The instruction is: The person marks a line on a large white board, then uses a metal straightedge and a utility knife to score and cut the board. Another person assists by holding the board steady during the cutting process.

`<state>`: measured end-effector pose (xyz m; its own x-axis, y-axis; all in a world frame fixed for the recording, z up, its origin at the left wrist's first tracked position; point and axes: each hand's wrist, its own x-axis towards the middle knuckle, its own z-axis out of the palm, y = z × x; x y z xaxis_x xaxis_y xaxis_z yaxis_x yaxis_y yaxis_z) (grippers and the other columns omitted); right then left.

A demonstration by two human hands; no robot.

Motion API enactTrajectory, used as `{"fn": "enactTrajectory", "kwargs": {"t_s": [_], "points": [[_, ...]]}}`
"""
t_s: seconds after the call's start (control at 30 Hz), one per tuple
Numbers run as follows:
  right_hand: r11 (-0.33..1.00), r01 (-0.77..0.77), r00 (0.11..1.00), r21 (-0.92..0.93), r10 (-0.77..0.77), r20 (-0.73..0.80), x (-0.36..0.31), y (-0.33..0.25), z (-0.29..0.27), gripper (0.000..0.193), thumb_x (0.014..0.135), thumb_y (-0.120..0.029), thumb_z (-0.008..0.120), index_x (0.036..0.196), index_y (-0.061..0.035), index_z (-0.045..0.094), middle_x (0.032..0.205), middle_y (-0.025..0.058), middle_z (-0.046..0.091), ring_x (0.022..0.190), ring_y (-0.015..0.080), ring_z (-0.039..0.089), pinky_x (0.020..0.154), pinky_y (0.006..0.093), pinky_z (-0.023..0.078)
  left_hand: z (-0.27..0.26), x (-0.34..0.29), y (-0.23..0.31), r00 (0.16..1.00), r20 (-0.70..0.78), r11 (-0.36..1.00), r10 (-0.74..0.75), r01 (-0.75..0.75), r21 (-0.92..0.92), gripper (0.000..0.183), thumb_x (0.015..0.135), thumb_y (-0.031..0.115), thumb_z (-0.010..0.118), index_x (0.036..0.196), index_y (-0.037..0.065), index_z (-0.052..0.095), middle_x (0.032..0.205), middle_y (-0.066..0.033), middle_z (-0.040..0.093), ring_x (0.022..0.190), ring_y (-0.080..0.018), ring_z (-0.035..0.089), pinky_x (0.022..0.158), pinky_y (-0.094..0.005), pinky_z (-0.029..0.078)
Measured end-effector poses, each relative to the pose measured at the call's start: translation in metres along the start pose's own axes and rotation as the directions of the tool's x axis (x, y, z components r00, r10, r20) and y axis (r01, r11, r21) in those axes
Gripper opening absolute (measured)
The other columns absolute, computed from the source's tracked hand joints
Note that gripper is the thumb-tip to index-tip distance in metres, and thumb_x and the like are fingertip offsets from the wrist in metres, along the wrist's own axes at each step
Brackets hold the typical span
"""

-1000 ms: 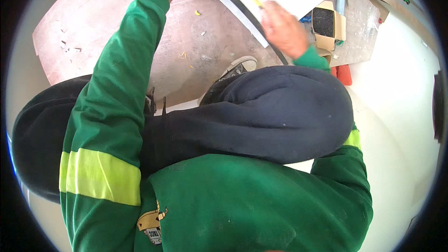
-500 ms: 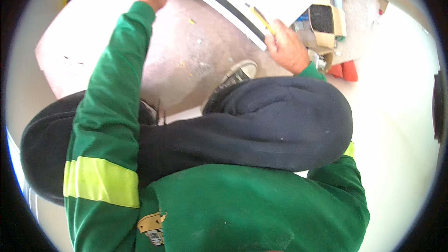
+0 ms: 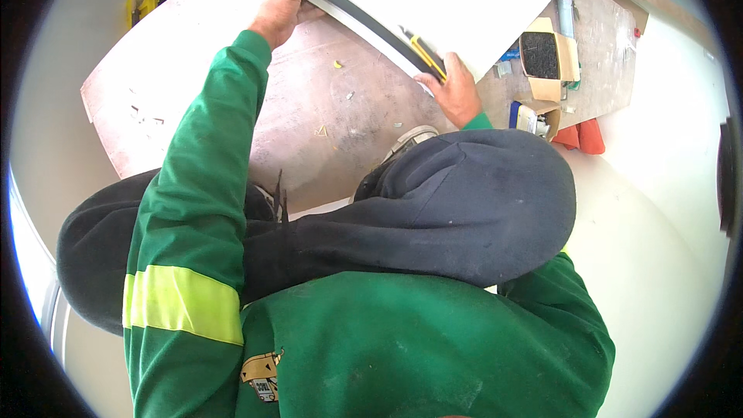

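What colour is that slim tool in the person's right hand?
The slim tool is yellow with black parts; it shows best in the head view.

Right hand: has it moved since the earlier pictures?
Yes. Judged against the open cardboard box, the right hand has moved left, leaving a wider gap between them.

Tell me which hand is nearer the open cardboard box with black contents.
Right. The right hand lies left of the open cardboard box and slightly lower in the picture; the left hand is much farther left and higher.
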<state>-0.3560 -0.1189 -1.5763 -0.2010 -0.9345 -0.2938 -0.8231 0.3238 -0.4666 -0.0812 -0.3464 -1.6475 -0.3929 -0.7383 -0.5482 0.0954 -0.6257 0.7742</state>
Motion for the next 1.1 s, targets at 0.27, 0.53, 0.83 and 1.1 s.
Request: {"fn": "enactTrajectory", "kwargs": {"t_s": [0.27, 0.53, 0.83, 1.1], "points": [[0.993, 0.066, 0.989, 0.093, -0.053, -0.141, -0.014, 0.011, 0.014, 0.036, 0.093, -0.020, 0.079, 0.112, 0.0019, 0.058, 0.100, 0.0238, 0.068, 0.091, 0.0373, 0.070, 0.080, 0.0433, 0.055, 0.002, -0.004, 0.004, 0.999, 0.042, 0.999, 0.017, -0.014, -0.049, 0.076, 0.102, 0.027, 0.070, 0.138, -0.026, 0.029, 0.133, -0.0336, 0.051, 0.130, -0.0425, 0.059, 0.113, -0.0465, 0.055], [0.991, 0.102, 0.982, 0.082, -0.087, -0.170, -0.012, 0.011, 0.014, 0.032, 0.092, -0.018, 0.078, 0.106, 0.0016, 0.056, 0.098, 0.0250, 0.066, 0.090, 0.0418, 0.069, 0.078, 0.0466, 0.054, 0.004, -0.003, 0.003, 1.000, 0.004, 0.999, -0.005, 0.006, -0.039, 0.077, 0.102, 0.027, 0.070, 0.140, -0.027, 0.029, 0.136, -0.0335, 0.050, 0.131, -0.0413, 0.058, 0.114, -0.0465, 0.054], [0.983, 0.182, 0.967, 0.036, -0.172, -0.187, -0.013, -0.009, 0.001, 0.037, 0.097, -0.021, 0.071, 0.125, 0.0007, 0.060, 0.108, 0.0236, 0.065, 0.099, 0.0421, 0.067, 0.085, 0.0460, 0.054, -0.005, 0.002, 0.006, 0.999, -0.033, 0.991, -0.011, 0.006, -0.132, 0.066, 0.095, 0.015, 0.076, 0.134, -0.021, 0.037, 0.132, -0.0279, 0.057, 0.125, -0.0371, 0.063, 0.108, -0.0432, 0.060], [0.882, 0.429, 0.903, -0.193, -0.426, 0.062, 0.034, -0.077, 0.001, 0.052, 0.103, -0.016, 0.061, 0.154, -0.0181, 0.049, 0.096, 0.0128, 0.063, 0.069, 0.0346, 0.069, 0.062, 0.0463, 0.059, -0.020, 0.019, 0.010, 0.999, -0.044, 0.986, -0.023, 0.016, -0.167, 0.052, 0.098, 0.018, 0.075, 0.134, -0.012, 0.052, 0.136, -0.0228, 0.055, 0.130, -0.0356, 0.058, 0.116, -0.0501, 0.052]]}}
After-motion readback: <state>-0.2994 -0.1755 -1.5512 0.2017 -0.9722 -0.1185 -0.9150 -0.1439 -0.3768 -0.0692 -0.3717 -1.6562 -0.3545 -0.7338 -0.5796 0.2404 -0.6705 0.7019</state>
